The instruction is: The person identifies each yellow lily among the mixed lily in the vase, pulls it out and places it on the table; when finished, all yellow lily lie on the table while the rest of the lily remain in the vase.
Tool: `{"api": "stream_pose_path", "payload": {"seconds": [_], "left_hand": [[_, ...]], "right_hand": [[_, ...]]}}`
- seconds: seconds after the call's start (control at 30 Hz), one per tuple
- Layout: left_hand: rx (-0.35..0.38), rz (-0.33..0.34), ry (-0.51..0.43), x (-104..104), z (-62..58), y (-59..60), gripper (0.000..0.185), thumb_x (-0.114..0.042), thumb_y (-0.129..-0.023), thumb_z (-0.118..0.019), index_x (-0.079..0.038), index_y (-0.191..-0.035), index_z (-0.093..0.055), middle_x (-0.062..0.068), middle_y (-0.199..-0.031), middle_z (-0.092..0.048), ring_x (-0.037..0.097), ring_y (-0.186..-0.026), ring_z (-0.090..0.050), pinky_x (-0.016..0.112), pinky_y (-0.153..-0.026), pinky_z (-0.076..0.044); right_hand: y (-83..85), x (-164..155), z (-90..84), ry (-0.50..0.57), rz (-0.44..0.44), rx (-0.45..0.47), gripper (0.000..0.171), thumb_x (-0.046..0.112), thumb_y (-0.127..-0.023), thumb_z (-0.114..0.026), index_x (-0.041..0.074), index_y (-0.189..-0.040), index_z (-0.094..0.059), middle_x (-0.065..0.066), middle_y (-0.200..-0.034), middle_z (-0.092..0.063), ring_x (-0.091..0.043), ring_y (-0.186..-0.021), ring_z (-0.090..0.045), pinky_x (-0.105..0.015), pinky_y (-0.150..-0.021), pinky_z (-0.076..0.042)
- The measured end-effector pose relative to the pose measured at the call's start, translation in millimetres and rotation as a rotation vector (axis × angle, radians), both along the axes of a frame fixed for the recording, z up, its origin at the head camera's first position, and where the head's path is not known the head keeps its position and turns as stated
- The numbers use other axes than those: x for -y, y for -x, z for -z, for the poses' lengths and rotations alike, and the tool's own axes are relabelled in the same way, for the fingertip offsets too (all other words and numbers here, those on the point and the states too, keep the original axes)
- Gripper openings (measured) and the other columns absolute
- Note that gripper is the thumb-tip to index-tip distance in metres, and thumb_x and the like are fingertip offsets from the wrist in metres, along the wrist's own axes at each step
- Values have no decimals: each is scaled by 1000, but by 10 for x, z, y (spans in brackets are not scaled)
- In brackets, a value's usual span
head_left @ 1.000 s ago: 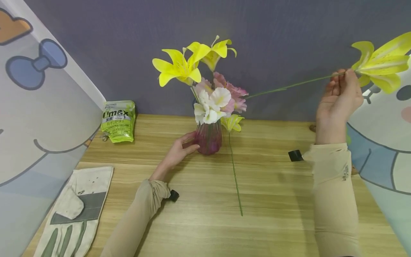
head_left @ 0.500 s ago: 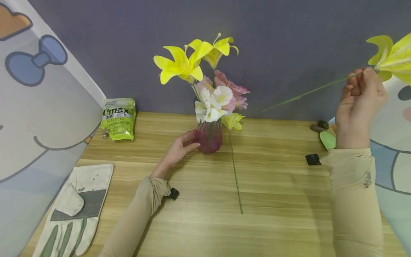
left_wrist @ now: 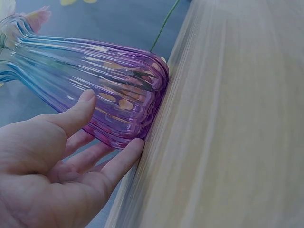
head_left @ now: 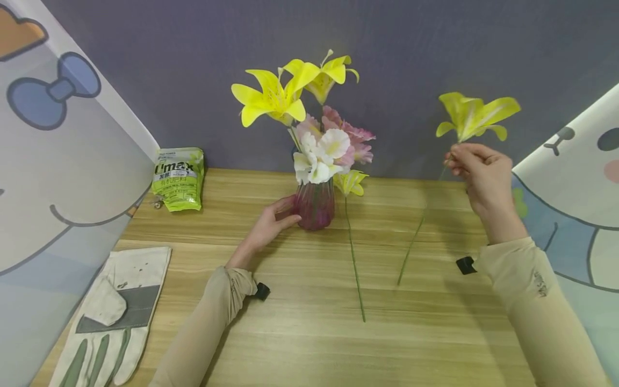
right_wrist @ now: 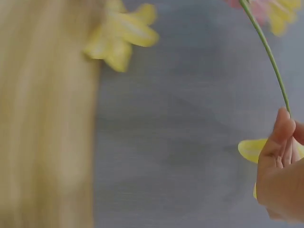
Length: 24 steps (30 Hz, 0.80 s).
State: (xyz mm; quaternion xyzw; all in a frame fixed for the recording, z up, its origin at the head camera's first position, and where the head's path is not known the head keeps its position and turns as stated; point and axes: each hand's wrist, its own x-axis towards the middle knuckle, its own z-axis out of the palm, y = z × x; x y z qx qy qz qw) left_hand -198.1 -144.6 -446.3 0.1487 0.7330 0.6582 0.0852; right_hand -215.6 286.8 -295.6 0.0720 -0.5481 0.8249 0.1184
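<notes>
Right hand (head_left: 481, 177) pinches the yellow lily (head_left: 476, 115) just under its bloom; stem (head_left: 411, 247) runs down-left from the grip in head view, tilted. Upright vase (head_left: 316, 209) sits left of that grip, well apart, with a loose lily (head_left: 357, 263) between. Left hand (head_left: 266, 228) is nearer, loosely holding the vase's side. Judgement: stem tip needs raising to the vase mouth.

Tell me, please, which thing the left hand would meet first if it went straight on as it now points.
The purple vase. The left hand points at its side, with fingers right at it, though exact contact is hard to judge.
</notes>
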Motion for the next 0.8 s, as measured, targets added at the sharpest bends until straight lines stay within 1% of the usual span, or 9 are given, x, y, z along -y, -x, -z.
{"api": "stream_pose_path", "payload": {"seconds": [0.17,0.27,0.33,0.4,0.5,0.6,0.8], "left_hand": [[0,3,-3,-14,0,4,61,0,-104,-68,6,-159,-43,27,-161,-45,44,-144,-51,44,-113,-53],[-3,5,-11,-10,9,3,60,1,-104,-68,6,-159,-43,27,-161,-45,44,-143,-51,43,-112,-53],[-11,2,-11,-4,19,4,60,1,-104,-68,6,-158,-44,27,-160,-46,44,-143,-51,43,-112,-54],[-18,0,-9,2,32,11,60,1,-103,-68,6,-158,-44,28,-160,-46,45,-143,-51,42,-112,-54],[-25,-5,-1,6,43,19,60,2,-103,-69,6,-158,-44,28,-159,-47,44,-142,-53,42,-112,-54],[-24,-11,8,4,40,22,60,1,-103,-69,6,-158,-45,27,-159,-48,43,-141,-53,42,-112,-54],[-33,-19,27,-8,24,18,60,1,-103,-70,7,-157,-45,28,-158,-49,43,-143,-52,45,-113,-53]], "right_hand": [[-60,56,319,-350,-96,88,8,-2,-100,-73,-6,-104,-79,-8,-87,-80,-15,-72,-75,-21,-60,-62],[-51,73,485,-590,-129,160,16,4,-103,-72,-9,-110,-75,1,-87,-80,-11,-74,-75,-21,-62,-62],[-20,87,581,-709,-143,207,24,6,-104,-72,-15,-116,-71,4,-87,-80,-9,-74,-75,-21,-63,-63],[16,108,661,-807,-149,249,31,7,-104,-71,-19,-120,-67,4,-87,-80,-7,-73,-74,-22,-64,-64],[74,136,764,-869,-178,292,34,6,-104,-71,-22,-123,-64,-6,-88,-80,-8,-71,-74,-25,-66,-65],[117,160,827,-909,-198,305,32,4,-104,-71,-22,-121,-65,-15,-89,-79,-9,-69,-74,-28,-66,-66],[178,178,906,-968,-199,284,29,3,-102,-74,-21,-117,-68,-22,-90,-78,-9,-66,-73,-28,-64,-66]]}}
